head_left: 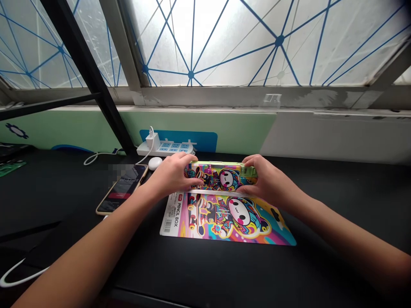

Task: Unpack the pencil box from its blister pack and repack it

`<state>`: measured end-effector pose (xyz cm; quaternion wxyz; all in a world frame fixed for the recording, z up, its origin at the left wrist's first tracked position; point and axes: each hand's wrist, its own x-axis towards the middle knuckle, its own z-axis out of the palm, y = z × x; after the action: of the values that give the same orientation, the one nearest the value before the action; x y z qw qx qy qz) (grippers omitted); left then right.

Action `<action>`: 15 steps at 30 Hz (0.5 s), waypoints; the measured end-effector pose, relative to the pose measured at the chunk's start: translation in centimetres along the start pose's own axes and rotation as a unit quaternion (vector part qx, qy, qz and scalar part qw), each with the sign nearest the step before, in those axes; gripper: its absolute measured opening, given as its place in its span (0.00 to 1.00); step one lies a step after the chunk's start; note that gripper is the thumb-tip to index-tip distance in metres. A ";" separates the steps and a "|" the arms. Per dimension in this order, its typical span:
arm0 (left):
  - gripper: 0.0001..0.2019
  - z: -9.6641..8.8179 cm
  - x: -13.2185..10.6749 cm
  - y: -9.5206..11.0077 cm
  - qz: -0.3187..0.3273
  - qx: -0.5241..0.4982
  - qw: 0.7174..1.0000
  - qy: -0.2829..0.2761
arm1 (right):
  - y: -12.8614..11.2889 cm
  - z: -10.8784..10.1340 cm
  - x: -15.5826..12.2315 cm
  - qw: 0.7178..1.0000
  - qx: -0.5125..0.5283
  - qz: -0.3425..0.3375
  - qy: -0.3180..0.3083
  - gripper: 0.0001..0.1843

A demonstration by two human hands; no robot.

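Observation:
A colourful pencil box (215,177) with a cartoon figure on its side is held between my two hands. My left hand (180,173) grips its left end, thumb on the near face and fingers over the top. At the right end, my right hand (255,175) has the same kind of grip. Directly in front of the box lies a flat printed sheet (231,218) with matching artwork, marked "PENCIL BOX" and bearing a barcode at its left. A white strip runs between box and sheet; whether the two are joined I cannot tell.
On the black table (199,273), a phone (125,188) lies left of the box beside a small white rounded case (155,163). Behind stands a white power strip (173,148) with a charger (153,140) and cable. A black slanted post (86,68) rises at the left.

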<state>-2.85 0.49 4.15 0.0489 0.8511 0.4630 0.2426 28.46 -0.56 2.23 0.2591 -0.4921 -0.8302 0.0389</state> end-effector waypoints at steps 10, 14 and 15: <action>0.20 -0.3 -0.5 1.5 0.140 0.153 0.975 0.081 | -0.4 -0.1 -0.3 0.963 -0.095 -0.207 0.144 0.19; 0.12 -1.4 -1.0 3.5 0.198 0.176 0.947 0.180 | -0.8 -1.0 -0.6 0.946 -0.088 -0.236 0.205 0.16; 0.10 -1.7 -1.2 4.0 0.208 0.173 0.942 0.197 | -0.9 -1.2 -0.8 0.945 -0.072 -0.242 0.209 0.17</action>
<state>-1.17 -3.00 6.42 -0.2432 0.8591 0.3108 0.3260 28.61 -1.90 3.26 0.3920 -0.2906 -0.8523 -0.1885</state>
